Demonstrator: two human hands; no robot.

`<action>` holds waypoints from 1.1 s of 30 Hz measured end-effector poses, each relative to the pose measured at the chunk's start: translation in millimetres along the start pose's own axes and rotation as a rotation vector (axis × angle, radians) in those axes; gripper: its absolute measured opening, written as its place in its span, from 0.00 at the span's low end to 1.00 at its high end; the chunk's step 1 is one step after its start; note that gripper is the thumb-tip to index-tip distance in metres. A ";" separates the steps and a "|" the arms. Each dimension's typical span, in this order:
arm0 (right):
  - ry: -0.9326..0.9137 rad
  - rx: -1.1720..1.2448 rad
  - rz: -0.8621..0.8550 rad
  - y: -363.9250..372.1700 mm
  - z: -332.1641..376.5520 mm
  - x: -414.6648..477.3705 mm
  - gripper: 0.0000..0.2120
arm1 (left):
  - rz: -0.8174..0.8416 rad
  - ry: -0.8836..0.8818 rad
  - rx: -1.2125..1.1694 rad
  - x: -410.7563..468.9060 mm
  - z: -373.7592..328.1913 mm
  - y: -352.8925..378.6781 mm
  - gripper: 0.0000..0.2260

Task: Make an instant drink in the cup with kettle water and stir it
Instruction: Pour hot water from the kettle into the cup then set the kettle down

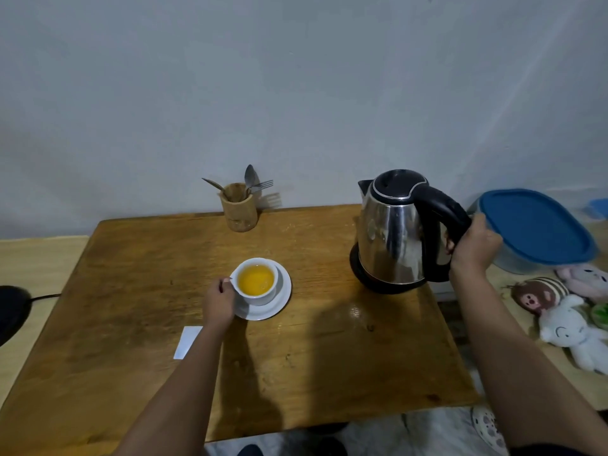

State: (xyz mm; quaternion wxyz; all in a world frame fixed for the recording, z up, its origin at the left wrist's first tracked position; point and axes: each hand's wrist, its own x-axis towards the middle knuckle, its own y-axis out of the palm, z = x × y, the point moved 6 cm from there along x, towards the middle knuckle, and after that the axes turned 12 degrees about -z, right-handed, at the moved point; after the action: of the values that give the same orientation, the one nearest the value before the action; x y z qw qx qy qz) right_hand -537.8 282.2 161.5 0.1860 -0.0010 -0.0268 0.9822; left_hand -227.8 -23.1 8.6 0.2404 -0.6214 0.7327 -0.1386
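Note:
A white cup (257, 281) filled with orange-yellow liquid stands on a white saucer (279, 302) near the middle of the wooden table (131, 307). My left hand (218, 302) pinches the cup's handle on its left side. A steel kettle (391, 232) with a black lid and handle sits on its black base at the right of the table. My right hand (473, 246) is wrapped around the kettle's handle. A wooden holder (239, 210) with spoons and a fork stands at the table's far edge.
A white paper sachet (187, 342) lies flat left of my left forearm. A container with a blue lid (536, 225) and several soft toys (566, 317) sit on a surface right of the table. A dark object with a cable (13, 311) is at the left edge.

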 end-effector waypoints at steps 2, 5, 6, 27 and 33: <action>0.000 0.014 -0.004 -2.1 -7.1 4.0 0.16 | -0.008 0.002 -0.017 -1.3 1.1 1.0 0.14; -0.001 0.047 0.003 -2.3 -17.4 8.6 0.16 | -0.019 0.005 -0.045 -3.1 0.7 1.6 0.14; 0.008 0.049 -0.005 -3.5 -20.1 9.7 0.16 | -0.021 0.005 -0.046 -3.2 0.9 1.7 0.14; 0.119 0.239 -0.020 3.5 -30.5 30.8 0.17 | -0.128 0.108 0.017 -10.8 -1.9 5.5 0.14; 0.142 0.242 -0.026 6.1 -34.3 32.5 0.16 | -0.128 0.079 0.010 -11.5 -2.2 6.0 0.14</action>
State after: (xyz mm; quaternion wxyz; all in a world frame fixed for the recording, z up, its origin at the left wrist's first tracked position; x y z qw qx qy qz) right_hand -569.9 290.2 127.2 0.1990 -0.0480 0.1050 0.9732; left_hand -232.7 -11.0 9.5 0.2050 -0.6598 0.6998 -0.1815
